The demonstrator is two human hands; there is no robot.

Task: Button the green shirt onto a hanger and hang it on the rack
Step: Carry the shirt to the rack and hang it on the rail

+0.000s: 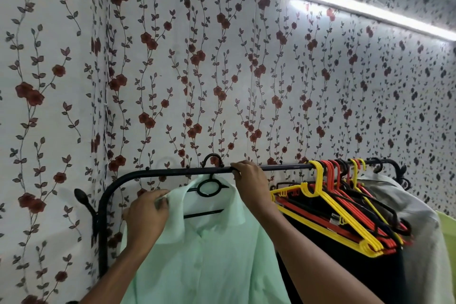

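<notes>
Head: green shirt [209,266] seemingly on rack [172,172]

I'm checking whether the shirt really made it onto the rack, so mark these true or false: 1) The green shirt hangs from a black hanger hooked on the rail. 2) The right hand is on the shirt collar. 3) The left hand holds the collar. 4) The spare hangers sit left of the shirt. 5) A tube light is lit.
1) True: the green shirt hangs on a black hanger hooked over the rack rail.
2) False: the right hand grips the rail.
3) True: the left hand pinches the collar.
4) False: the yellow, red and black spare hangers are right of the shirt.
5) True: the tube light is lit.
</notes>
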